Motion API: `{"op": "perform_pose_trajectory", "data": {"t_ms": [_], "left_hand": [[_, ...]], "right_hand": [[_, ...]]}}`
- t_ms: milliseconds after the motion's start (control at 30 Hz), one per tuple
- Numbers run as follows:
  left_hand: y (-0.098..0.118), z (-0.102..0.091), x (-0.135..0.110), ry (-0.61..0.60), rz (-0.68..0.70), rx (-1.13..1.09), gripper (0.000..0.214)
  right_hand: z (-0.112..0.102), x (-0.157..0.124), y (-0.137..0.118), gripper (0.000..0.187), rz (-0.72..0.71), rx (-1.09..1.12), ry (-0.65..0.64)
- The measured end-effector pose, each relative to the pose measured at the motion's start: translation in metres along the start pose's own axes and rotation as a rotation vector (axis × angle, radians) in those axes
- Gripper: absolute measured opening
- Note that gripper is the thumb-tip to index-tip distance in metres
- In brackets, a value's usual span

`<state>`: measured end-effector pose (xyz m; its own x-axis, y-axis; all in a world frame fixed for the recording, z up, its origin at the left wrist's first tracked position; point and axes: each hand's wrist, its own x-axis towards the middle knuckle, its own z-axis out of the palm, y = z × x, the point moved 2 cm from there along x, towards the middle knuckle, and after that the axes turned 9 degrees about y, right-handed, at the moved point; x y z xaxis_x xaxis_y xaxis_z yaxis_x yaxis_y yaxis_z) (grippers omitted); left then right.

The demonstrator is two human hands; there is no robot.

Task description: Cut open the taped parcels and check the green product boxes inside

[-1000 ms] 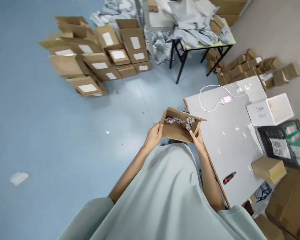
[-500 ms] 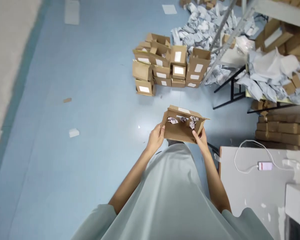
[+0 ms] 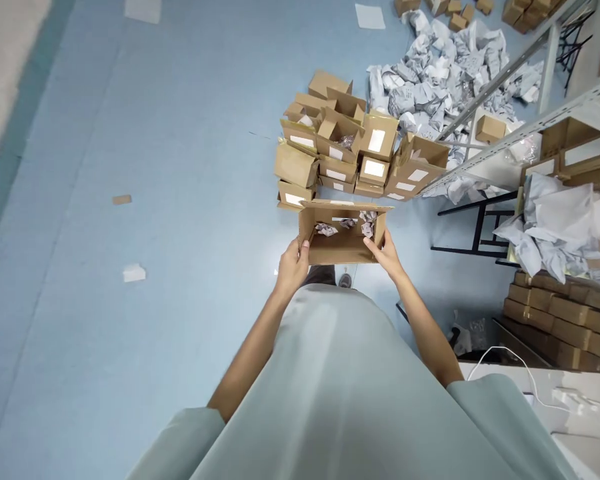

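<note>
An open cardboard box [image 3: 343, 251] is held in front of my body between both hands. My left hand [image 3: 293, 265] grips its left end, thumb over the near edge. At the right end my right hand [image 3: 386, 253] is closed on the wall, its thumb reaching inside. Within the box lie crumpled bits of printed paper [image 3: 326, 229], some at the left and others in the right corner [image 3: 367, 224]. The fingers under the box are hidden.
Stacked cardboard boxes [image 3: 337, 175], several open-topped, stand on the floor ahead. Behind them spreads a heap of grey plastic mailer bags [image 3: 430, 80]. A metal rack [image 3: 525, 143] and a bag-laden table [image 3: 517, 247] are at the right. A white table [image 3: 500, 375] with a cable sits at lower right.
The view has moved forward towards the stacked boxes, and the white table has slipped back to lower right. Both hands still hold the box, now nearer the stack and more level.
</note>
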<state>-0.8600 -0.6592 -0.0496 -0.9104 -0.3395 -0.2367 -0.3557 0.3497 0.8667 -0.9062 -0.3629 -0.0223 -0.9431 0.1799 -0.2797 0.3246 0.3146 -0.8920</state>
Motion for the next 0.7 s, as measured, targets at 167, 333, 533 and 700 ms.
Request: {"op": "perform_pose_trajectory", "data": {"t_ms": [167, 333, 533, 700], "left_hand": [[-0.001, 0.016, 0.096, -0.132, -0.058, 0.011, 0.055], [-0.005, 0.026, 0.173, -0.2, -0.074, 0.099, 0.054], [-0.03, 0.061, 0.24, -0.236, -0.155, 0.153, 0.057], [-0.092, 0.118, 0.292, -0.285, -0.265, 0.18, 0.056]], "right_hand": [[0.029, 0.06, -0.006, 0.1, 0.124, -0.007, 0.056], [0.059, 0.118, -0.01, 0.102, 0.161, -0.034, 0.096], [0.092, 0.188, 0.014, 0.108, 0.307, -0.094, 0.067], [0.117, 0.238, 0.089, 0.102, 0.487, -0.129, 0.042]]}}
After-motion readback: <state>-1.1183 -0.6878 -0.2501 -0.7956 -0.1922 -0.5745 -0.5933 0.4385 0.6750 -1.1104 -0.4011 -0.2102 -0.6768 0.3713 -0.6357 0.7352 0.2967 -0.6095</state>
